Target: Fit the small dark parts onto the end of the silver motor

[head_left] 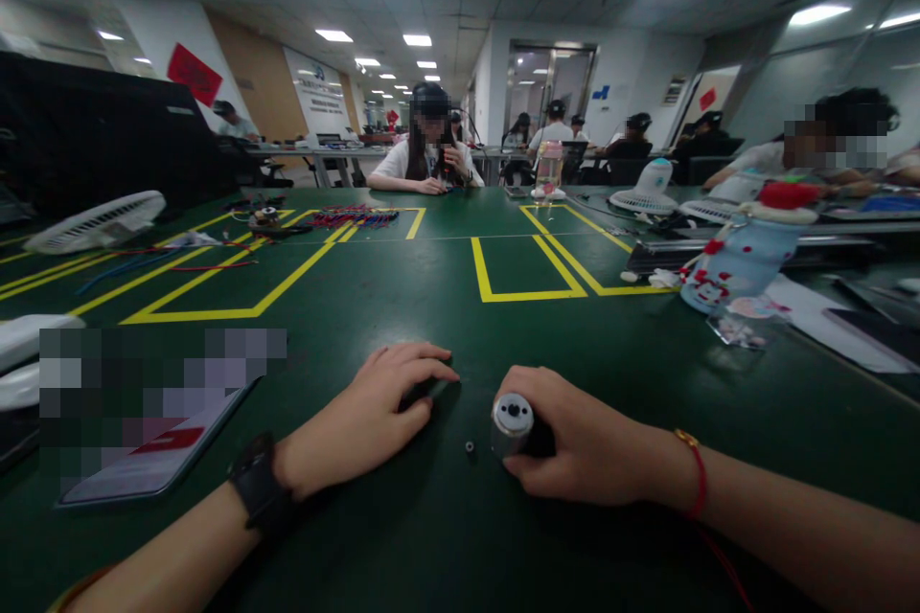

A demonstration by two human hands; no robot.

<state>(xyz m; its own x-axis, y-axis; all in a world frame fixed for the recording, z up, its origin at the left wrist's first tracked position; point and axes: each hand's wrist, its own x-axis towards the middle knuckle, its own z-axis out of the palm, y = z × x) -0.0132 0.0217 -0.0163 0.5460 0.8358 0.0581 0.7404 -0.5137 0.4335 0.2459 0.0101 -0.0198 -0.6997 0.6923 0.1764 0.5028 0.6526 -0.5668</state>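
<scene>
My right hand (575, 441) wraps round a silver cylinder that looks like a small electric motor (513, 417). It stands upright, its round end face with a dark centre and small holes turned up. Just left of it, a tiny dark ring-like metal part (470, 447) lies on the green tabletop (402, 536). My left hand (380, 402) rests palm down on the table, fingers stretched out and holding nothing, a short way from the small part. A black watch is on the left wrist, a red cord on the right.
A phone-like slab (169, 460) lies left. Red and blue wires (352, 218) are beyond, among yellow tape outlines (532, 295). A light blue bottle (744, 254) with a red top stands right, white fans (647, 187) behind it. Across the table sits a person (427, 153).
</scene>
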